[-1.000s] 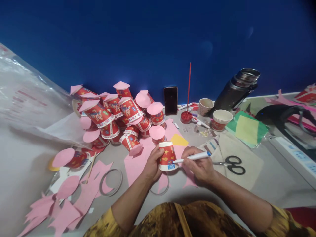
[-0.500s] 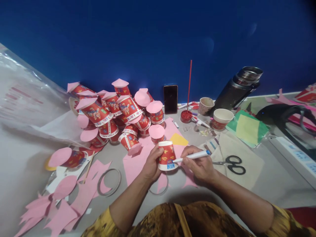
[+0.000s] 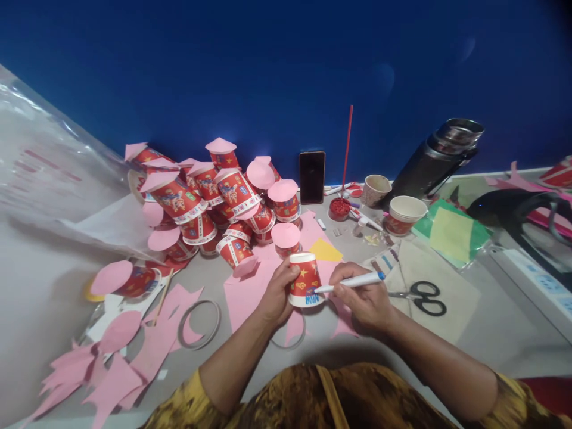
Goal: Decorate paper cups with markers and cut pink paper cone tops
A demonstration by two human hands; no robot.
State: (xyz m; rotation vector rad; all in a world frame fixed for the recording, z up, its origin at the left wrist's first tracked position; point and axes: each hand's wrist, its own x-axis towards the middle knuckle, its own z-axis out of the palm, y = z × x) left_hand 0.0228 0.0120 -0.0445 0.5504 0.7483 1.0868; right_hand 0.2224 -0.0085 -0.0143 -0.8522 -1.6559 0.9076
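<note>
My left hand (image 3: 277, 293) is closed around a red and white paper cup (image 3: 304, 274), held upside down with its wide rim at the bottom. Blue pen strokes run along part of the white band by that rim. In my right hand (image 3: 364, 304) is a white marker (image 3: 353, 282) with a blue end. Its tip meets the cup's side at the blue strokes, as far as I can tell. Pink paper (image 3: 250, 292) lies on the table under both hands, with a yellow piece (image 3: 326, 250) just behind them.
Several red cups with pink paper tops (image 3: 232, 193) are piled at the back left. A phone (image 3: 311, 177) leans on the blue wall. Scissors (image 3: 426, 298), stacked paper cups (image 3: 404, 214) and a dark flask (image 3: 431, 161) are to the right. Tape rolls (image 3: 218, 322) and pink scraps (image 3: 114, 381) lie left.
The view has shifted slightly, so most things sit a little further right. The blue strokes on the cup appear turned slightly leftward relative to the marker tip. Both grips are unchanged.
</note>
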